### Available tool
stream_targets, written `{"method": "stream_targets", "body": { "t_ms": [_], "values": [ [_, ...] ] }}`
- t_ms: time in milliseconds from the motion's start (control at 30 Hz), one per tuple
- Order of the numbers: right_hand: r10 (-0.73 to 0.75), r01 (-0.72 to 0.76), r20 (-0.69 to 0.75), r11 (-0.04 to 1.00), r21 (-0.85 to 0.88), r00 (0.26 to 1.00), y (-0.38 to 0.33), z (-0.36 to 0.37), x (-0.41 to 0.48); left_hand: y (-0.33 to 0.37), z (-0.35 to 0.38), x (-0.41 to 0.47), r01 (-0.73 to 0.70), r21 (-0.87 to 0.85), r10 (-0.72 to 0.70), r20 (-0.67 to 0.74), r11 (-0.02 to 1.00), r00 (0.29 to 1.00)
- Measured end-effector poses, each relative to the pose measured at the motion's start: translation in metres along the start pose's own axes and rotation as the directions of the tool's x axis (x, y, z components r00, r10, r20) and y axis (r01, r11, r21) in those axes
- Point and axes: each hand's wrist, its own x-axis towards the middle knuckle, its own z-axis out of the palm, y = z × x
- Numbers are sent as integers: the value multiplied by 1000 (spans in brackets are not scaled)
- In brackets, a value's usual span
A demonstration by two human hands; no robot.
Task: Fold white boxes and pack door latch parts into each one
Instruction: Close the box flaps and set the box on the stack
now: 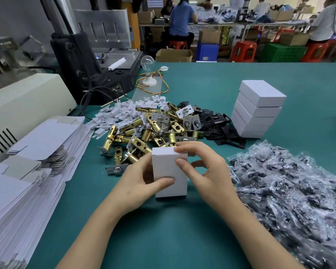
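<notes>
A closed white box (168, 169) stands upright on the green table (163, 230) in front of me. My left hand (138, 183) grips its left side, thumb across the front face. My right hand (204, 167) holds its right side, with fingers pressing on the top flap. Behind the box lies a heap of brass door latches (144, 133), silver faceplates and black strike plates (217, 123). A stack of several finished white boxes (258, 109) stands at the back right.
Flat unfolded box blanks (27, 171) are piled at the left. Small white card inserts (120, 111) lie behind the latches. Clear bags of dark screws (291, 195) cover the right side. A machine (93, 61) and a light bulb (147, 65) stand at the back left. People sit working far behind.
</notes>
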Motion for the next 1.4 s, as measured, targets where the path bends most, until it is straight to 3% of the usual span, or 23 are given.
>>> {"method": "stream_targets", "body": {
  "t_ms": [133, 300, 433, 567, 667, 833, 900, 1200, 1400],
  "values": [
    [51, -51, -4, 999, -7, 999, -2, 3, -3, 0, 3, 1, 12, -70, -16, -62, 998, 998],
    [-13, 15, 10, 972, -236, 1000, -12, 11, -9, 0, 7, 4, 38, -237, -96, -241, 971, 966],
    [14, 57, 139, 869, -492, 990, -22, 24, -15, 0, 10, 6, 57, -371, -182, -310, 927, 933],
    [41, 76, 176, 788, -611, 984, -27, 35, -16, 0, 12, 6, 75, -419, -224, -319, 905, 921],
    [5, 71, 126, 802, -592, 992, -32, 36, -12, 3, 10, 6, 76, -479, -229, -270, 875, 935],
    [32, -53, -71, 950, -308, 997, -41, 8, 10, 9, 3, 4, 43, -750, -90, -23, 660, 996],
    [52, -88, -132, 954, -286, 990, -41, -13, 29, 9, 2, 4, 56, -759, -89, -3, 649, 996],
    [79, -314, -437, 809, -497, 896, -3, -145, 127, 8, 0, 3, 61, -709, -63, 24, 702, 998],
    [204, -481, -494, 695, -535, 845, 32, -169, 137, 5, 3, 3, 95, -671, -82, 52, 735, 995]
  ]
}}
